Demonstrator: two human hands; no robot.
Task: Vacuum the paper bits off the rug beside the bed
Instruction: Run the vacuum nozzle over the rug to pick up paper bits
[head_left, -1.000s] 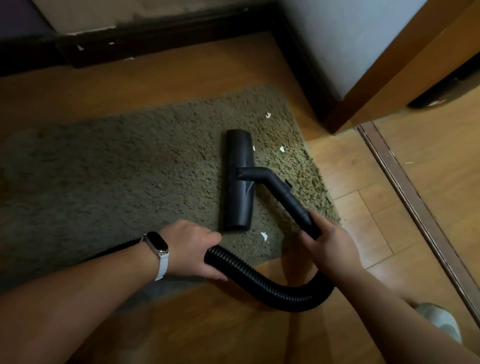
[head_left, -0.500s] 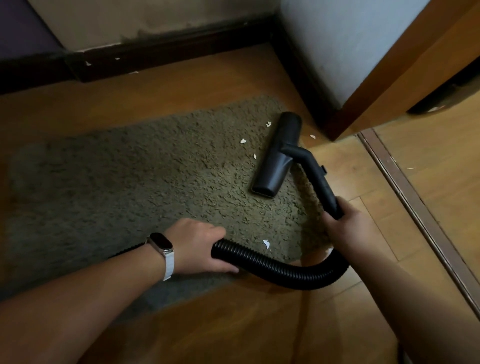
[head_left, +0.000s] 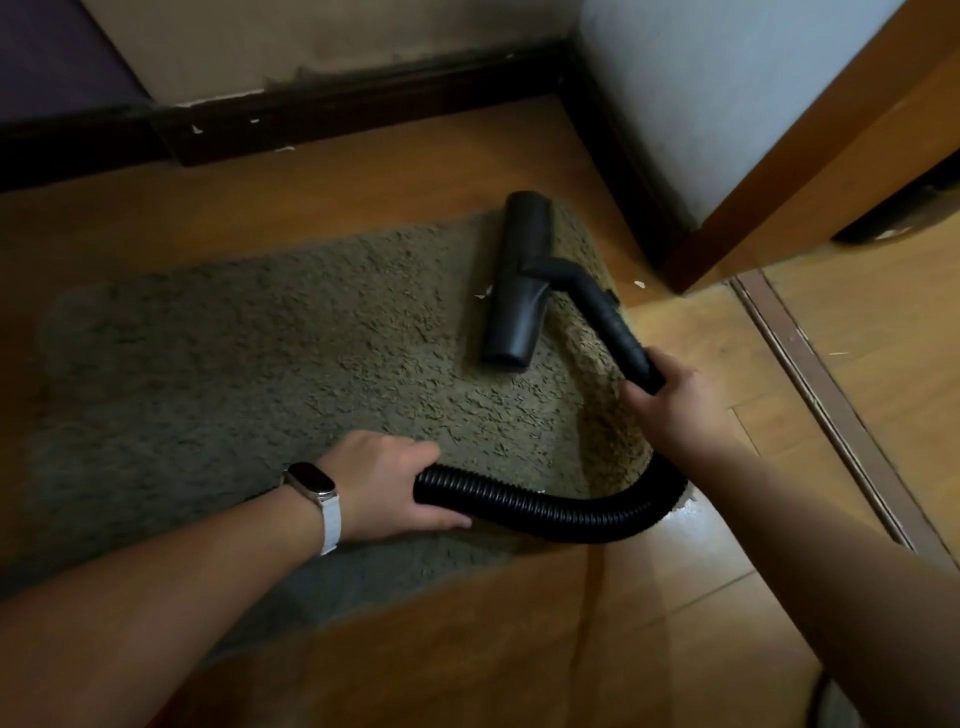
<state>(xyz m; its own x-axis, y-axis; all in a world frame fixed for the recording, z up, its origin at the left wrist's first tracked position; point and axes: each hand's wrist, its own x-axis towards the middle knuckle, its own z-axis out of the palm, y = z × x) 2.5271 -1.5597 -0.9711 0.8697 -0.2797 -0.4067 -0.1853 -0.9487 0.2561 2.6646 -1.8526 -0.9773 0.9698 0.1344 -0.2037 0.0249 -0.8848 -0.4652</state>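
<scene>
Nozzle (head_left: 514, 280) lies flat on the rug (head_left: 249, 374), upper right of centre. Right hand (head_left: 675, 400) is closed around the tube (head_left: 613, 322), left hand (head_left: 384, 488) around the hose (head_left: 545, 506). Paper bit (head_left: 483, 293) sits beside it; sweeping slowly left should catch it.

One rug (head_left: 260, 374), one vacuum nozzle (head_left: 517, 280), one hose (head_left: 545, 512), two hands, two visible paper bits.

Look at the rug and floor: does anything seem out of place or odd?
Yes. White paper bits lie loose: one on the rug by the nozzle, another on the bare floor.
</scene>
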